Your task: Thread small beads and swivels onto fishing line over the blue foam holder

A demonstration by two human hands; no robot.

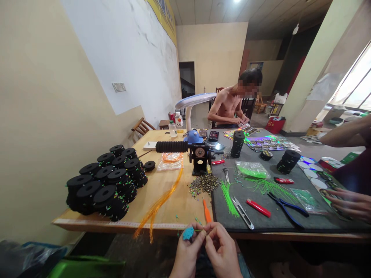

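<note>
My left hand (185,253) and my right hand (220,247) meet at the table's front edge, fingertips close together. Both are closed in a pinch on a thin green line (198,230), whose end between the fingertips is too small to make out. A bumpy turquoise-blue clump (188,233) rests against the index finger of my left hand. Just beyond my fingers lies a tool with an orange handle (206,211). Small green bits are scattered on the wood nearby.
Stacked black foam spools (106,173) fill the table's left. A winder with a black grip (199,158) stands mid-table behind a bead pile (204,184). Thread snips (242,213), a red lighter (258,207) and blue-handled pliers (288,210) lie right. Co-workers sit opposite and at right.
</note>
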